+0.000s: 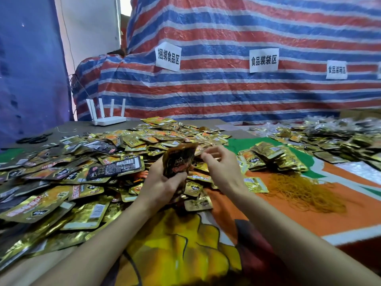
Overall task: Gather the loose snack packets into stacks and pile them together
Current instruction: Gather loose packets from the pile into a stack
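Left hand (165, 182) grips upright dark, glossy snack packets (179, 161), orange-printed.

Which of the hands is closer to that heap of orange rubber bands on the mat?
Right. The right hand hovers just left of the rubber bands, apart from them; the left hand is farther left, gripping a stack of packets.

Probably a food-packing workshop; zone signs (168, 56), tarpaulin (226, 96), heaped snack packets (61, 182).

Head-worn, facing down (wide-angle); close over packets (61, 182)
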`<move>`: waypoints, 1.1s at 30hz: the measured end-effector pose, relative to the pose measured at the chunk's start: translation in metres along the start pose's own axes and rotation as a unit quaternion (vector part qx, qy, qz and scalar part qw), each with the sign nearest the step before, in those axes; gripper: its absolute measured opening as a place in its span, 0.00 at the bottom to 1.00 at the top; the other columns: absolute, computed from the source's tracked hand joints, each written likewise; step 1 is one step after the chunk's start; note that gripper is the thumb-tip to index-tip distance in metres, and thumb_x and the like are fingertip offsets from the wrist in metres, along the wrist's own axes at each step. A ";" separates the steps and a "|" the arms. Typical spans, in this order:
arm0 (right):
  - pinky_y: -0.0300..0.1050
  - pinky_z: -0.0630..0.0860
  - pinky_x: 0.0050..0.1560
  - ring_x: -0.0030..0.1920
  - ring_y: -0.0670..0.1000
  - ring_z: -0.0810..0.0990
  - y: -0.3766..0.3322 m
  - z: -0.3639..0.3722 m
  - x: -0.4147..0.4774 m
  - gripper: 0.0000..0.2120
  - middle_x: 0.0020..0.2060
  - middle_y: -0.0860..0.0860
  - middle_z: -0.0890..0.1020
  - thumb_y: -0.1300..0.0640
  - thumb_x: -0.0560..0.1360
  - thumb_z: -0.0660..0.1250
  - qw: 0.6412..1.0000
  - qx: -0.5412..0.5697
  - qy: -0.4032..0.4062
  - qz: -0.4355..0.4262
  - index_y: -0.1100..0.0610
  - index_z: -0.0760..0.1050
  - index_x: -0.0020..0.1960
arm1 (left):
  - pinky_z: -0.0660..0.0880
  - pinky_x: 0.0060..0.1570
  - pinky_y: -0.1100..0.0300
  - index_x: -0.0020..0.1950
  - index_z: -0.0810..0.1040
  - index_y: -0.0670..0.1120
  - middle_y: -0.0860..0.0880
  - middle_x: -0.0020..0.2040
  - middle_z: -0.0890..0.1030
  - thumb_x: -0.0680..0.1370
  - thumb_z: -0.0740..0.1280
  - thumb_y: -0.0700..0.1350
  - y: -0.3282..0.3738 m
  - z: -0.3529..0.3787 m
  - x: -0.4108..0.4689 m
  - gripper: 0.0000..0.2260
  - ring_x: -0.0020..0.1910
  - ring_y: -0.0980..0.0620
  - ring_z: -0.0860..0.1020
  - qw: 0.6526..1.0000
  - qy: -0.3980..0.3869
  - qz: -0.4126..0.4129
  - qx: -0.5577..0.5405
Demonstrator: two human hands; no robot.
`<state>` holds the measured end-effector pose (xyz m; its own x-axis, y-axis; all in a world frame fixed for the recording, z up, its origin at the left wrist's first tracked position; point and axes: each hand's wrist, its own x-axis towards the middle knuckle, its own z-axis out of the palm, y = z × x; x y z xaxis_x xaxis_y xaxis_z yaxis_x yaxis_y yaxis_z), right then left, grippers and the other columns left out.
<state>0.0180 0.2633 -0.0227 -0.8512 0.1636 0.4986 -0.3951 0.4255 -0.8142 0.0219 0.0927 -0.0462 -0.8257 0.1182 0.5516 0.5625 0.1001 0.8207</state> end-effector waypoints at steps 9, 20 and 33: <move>0.44 0.79 0.37 0.38 0.51 0.83 0.021 -0.161 0.007 0.06 0.35 0.52 0.85 0.57 0.68 0.79 0.814 -0.518 -0.198 0.173 0.58 0.85 0.42 | 0.80 0.54 0.42 0.57 0.77 0.48 0.43 0.52 0.84 0.74 0.73 0.40 0.001 -0.002 -0.002 0.14 0.51 0.46 0.83 0.999 -0.034 -0.012 -0.007; 0.39 0.68 0.25 0.27 0.51 0.74 0.028 -0.171 -0.009 0.12 0.27 0.51 0.74 0.64 0.70 0.68 0.762 -0.569 -0.229 0.209 0.56 0.68 0.33 | 0.81 0.50 0.50 0.60 0.78 0.39 0.45 0.50 0.86 0.73 0.73 0.39 0.000 -0.001 -0.001 0.16 0.50 0.48 0.85 0.999 -0.037 -0.012 -0.027; 0.39 0.72 0.34 0.37 0.48 0.77 -0.016 -0.064 0.016 0.05 0.38 0.51 0.82 0.58 0.78 0.71 0.985 -0.102 -0.137 0.016 0.56 0.82 0.44 | 0.79 0.54 0.47 0.51 0.83 0.37 0.40 0.46 0.84 0.62 0.76 0.42 0.005 -0.020 0.010 0.19 0.49 0.38 0.82 0.937 -0.036 -0.241 -0.249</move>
<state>0.0332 0.3156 0.0174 -0.9343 -0.0541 0.3523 -0.3127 0.5988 -0.7374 0.0158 0.0745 -0.0333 -0.9640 0.2460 0.1011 0.0200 -0.3122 0.9498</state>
